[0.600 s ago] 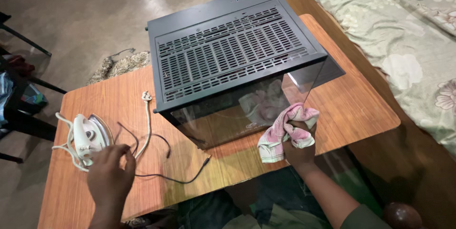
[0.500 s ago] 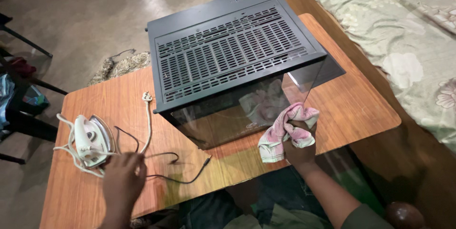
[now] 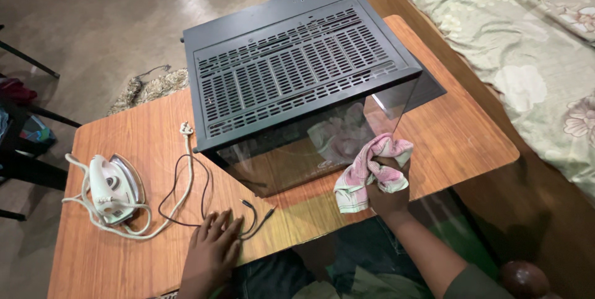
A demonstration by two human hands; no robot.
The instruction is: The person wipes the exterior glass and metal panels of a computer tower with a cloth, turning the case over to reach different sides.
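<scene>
A black computer case (image 3: 297, 70) with a slotted top panel and a glass side stands on the wooden table (image 3: 452, 131). My right hand (image 3: 387, 190) grips a pink and white cloth (image 3: 372, 169) pressed against the lower right corner of the glass. My left hand (image 3: 211, 255) lies flat on the table near its front edge, fingers spread, beside a thin black cable (image 3: 254, 215).
A white clothes iron (image 3: 111, 187) with its pale cord (image 3: 173, 193) and plug lies at the table's left. A bed with a floral cover (image 3: 533, 45) runs along the right. Chair legs (image 3: 25, 60) and a rug scrap (image 3: 149, 85) are on the floor at left.
My left hand has slid to the right along the table's front edge, away from the iron toward the black cable. The right hand with the cloth stays at the glass.
</scene>
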